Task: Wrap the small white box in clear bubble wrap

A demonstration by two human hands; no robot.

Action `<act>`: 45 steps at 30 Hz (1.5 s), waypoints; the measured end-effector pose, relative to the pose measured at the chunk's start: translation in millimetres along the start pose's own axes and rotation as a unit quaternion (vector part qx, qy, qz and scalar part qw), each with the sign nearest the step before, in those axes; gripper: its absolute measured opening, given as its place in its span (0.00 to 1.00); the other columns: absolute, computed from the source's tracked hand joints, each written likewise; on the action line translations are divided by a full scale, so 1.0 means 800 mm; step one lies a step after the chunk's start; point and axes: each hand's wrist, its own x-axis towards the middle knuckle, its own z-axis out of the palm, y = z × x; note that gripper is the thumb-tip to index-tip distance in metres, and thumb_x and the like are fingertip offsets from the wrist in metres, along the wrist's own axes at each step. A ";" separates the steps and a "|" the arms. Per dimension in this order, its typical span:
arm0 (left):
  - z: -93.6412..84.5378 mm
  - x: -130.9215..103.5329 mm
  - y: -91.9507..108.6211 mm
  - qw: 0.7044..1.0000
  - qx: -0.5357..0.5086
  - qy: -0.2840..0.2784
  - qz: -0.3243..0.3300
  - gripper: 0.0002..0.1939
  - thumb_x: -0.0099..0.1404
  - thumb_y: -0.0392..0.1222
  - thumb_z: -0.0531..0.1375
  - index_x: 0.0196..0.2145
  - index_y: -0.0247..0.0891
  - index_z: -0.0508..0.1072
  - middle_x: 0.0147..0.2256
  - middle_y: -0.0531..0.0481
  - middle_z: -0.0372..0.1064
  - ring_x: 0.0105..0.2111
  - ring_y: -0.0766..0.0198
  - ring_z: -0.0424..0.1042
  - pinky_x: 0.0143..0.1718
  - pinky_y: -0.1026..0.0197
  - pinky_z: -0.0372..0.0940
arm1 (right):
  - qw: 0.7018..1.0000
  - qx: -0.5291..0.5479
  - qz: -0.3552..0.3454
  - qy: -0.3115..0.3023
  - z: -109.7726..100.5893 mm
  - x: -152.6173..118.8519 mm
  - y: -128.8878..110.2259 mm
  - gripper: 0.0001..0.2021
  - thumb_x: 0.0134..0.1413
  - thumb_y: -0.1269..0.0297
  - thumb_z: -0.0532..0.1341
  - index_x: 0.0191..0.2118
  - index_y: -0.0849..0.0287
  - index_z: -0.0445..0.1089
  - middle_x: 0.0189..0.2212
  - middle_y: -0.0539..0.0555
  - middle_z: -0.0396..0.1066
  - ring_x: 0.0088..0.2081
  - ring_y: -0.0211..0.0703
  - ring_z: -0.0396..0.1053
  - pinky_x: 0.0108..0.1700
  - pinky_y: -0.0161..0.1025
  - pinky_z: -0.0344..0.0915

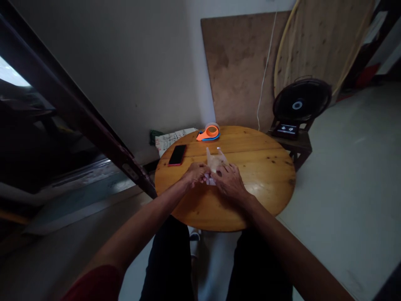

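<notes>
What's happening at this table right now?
A person is handling a thin, whitish plastic bag on a round wooden table, with the left hand and right hand both at its near end. Exactly how they grip it is hard to see. An orange tape dispenser sits near the far edge; a phone lies to the left, screen dark.

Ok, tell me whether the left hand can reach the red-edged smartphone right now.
Likely yes: the smartphone lies just beyond and left of the left hand, with nothing visible between them, though that hand seems busy with the plastic bag and may need freeing first.
</notes>
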 end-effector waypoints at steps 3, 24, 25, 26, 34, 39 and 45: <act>0.003 -0.002 0.000 1.000 -0.012 -0.019 0.001 0.06 0.50 0.38 0.61 0.24 0.35 0.67 0.19 0.53 0.66 0.16 0.72 0.62 0.17 0.69 0.55 | 1.000 0.010 0.006 0.005 -0.001 0.000 -0.001 0.15 0.61 0.65 0.51 0.49 0.54 0.69 0.43 0.59 0.69 0.45 0.50 0.60 0.56 0.52 0.45; 0.020 -0.028 -0.021 0.823 0.422 0.053 0.377 0.10 0.61 0.37 0.55 0.30 0.36 0.76 0.41 0.42 0.71 0.43 0.56 0.68 0.49 0.56 0.60 | 0.968 0.089 0.212 0.100 0.001 -0.008 0.032 0.11 0.52 0.69 0.54 0.41 0.58 0.68 0.42 0.58 0.73 0.45 0.52 0.65 0.46 0.46 0.55; 0.021 -0.028 -0.022 0.819 0.423 0.047 0.384 0.10 0.61 0.36 0.54 0.30 0.36 0.76 0.40 0.42 0.72 0.43 0.56 0.68 0.49 0.56 0.60 | 0.961 0.095 0.240 0.103 0.003 -0.009 0.036 0.12 0.52 0.68 0.54 0.42 0.58 0.68 0.43 0.58 0.72 0.45 0.52 0.66 0.46 0.46 0.56; 0.021 -0.027 -0.024 0.818 0.423 0.042 0.388 0.10 0.61 0.35 0.54 0.30 0.36 0.75 0.40 0.43 0.72 0.43 0.56 0.68 0.50 0.56 0.60 | 0.952 0.105 0.267 0.102 0.005 -0.010 0.040 0.12 0.51 0.66 0.54 0.42 0.58 0.68 0.44 0.59 0.72 0.46 0.52 0.66 0.45 0.46 0.57; 0.021 -0.027 -0.027 0.818 0.401 0.012 0.412 0.09 0.63 0.34 0.52 0.31 0.36 0.73 0.37 0.42 0.72 0.42 0.56 0.67 0.50 0.56 0.60 | 0.900 0.190 0.391 -0.003 -0.006 -0.019 0.043 0.29 0.52 0.54 0.59 0.58 0.61 0.60 0.36 0.59 0.74 0.34 0.48 0.71 0.35 0.41 0.62; 0.018 -0.032 -0.022 0.803 0.438 0.011 0.404 0.08 0.62 0.34 0.53 0.30 0.37 0.71 0.34 0.45 0.72 0.39 0.58 0.66 0.45 0.58 0.61 | 0.897 0.210 0.386 -0.054 -0.022 -0.022 0.027 0.27 0.55 0.57 0.56 0.59 0.61 0.58 0.36 0.57 0.75 0.35 0.46 0.72 0.35 0.37 0.62; 0.019 -0.032 -0.021 0.792 0.459 0.022 0.401 0.07 0.61 0.34 0.53 0.30 0.36 0.71 0.34 0.44 0.72 0.40 0.57 0.66 0.44 0.58 0.60 | 0.897 0.108 0.408 -0.130 -0.030 -0.011 0.017 0.29 0.58 0.52 0.53 0.61 0.64 0.57 0.40 0.61 0.74 0.41 0.49 0.72 0.37 0.37 0.60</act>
